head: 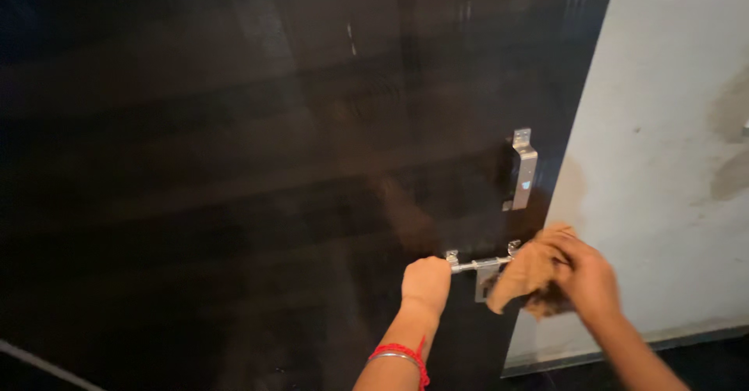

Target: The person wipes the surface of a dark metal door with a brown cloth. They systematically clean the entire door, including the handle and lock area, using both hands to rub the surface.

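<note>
My left hand is closed around the left end of a silver sliding bolt on a dark glossy door; a red thread and a metal bangle sit on that wrist. My right hand grips a crumpled brown cloth and presses it against the bolt's right end, near the door's edge. The cloth hides the bolt's tip and part of its plate.
A silver pull handle is fixed upright on the door above the bolt. A pale wall with dark smudges stands to the right of the door. Dark floor shows at the bottom right.
</note>
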